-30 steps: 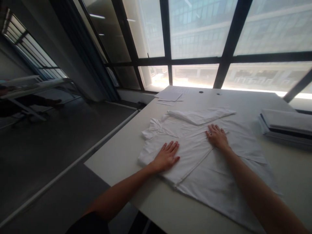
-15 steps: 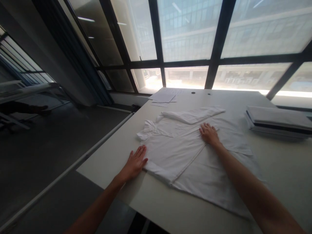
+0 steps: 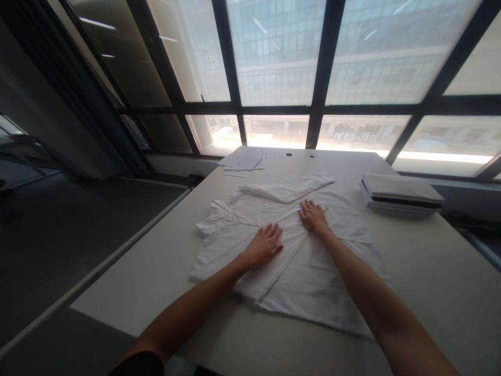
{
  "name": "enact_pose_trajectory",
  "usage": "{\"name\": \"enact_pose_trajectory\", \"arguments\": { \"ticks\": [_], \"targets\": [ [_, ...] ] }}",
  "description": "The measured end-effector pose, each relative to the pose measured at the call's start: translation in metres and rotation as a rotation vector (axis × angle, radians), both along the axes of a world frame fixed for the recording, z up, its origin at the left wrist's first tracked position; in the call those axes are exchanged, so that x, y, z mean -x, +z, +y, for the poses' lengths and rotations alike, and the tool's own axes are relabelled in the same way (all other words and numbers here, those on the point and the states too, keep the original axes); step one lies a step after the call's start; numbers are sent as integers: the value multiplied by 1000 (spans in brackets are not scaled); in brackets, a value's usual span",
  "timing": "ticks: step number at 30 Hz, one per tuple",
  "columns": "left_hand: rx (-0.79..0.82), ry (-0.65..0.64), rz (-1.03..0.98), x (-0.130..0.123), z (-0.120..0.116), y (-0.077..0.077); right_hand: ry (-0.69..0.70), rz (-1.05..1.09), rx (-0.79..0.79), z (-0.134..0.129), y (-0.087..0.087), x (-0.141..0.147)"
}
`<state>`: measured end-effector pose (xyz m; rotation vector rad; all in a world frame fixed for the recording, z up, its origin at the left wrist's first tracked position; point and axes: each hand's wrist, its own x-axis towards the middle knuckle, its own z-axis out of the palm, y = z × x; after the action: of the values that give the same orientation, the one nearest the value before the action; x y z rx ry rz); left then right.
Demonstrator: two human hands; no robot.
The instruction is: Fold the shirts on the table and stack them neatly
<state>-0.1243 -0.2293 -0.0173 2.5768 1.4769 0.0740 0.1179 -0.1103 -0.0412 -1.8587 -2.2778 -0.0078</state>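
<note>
A white shirt [image 3: 324, 277] lies spread on the white table, its collar end toward the left and one sleeve folded across the far side. My left hand [image 3: 264, 245] rests flat on the middle of the shirt, fingers stretched out. Just right of it and a little farther away, my right hand [image 3: 313, 216] also presses flat on the cloth near the folded sleeve, its fingers slightly spread. Neither hand grips the fabric. My forearms cover part of the shirt's near side.
On the right of the table [image 3: 422, 271] sits a stack of folded cloth [image 3: 403, 193] with a dark layer in it. Paper sheets [image 3: 242, 161] lie at the far left corner. Beyond the table's far edge stand large windows [image 3: 277, 52] with dark frames.
My left hand has moved right, from the shirt's left edge onto its middle. My right hand stays at the same place on the cloth. The view has turned somewhat to the right.
</note>
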Motion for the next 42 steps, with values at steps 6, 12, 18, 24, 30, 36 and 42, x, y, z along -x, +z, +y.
{"name": "enact_pose_trajectory", "arguments": {
  "ticks": [6, 12, 18, 24, 30, 36, 42],
  "targets": [
    [-131, 8, -34, 8, -3, -22, 0, 63, 8, 0, 6, 0],
    [-146, 17, -47, 6, -2, -17, -109, 102, -18, -21, 16, 22],
    [-138, 7, -60, 5, -1, -17, 139, 178, 10, -72, 13, 72],
    [-156, 2, -54, 6, -2, -17, 161, 155, 60, -77, 11, 55],
    [-156, 8, -44, 7, -1, -18, 94, 118, 67, -68, 8, 14],
    [-163, 16, -58, 7, 0, -20, -88, 104, 47, -62, 4, -8],
    [-145, 15, -44, 8, 1, -19, -312, 138, 6, -59, -1, -15]
  ]
}}
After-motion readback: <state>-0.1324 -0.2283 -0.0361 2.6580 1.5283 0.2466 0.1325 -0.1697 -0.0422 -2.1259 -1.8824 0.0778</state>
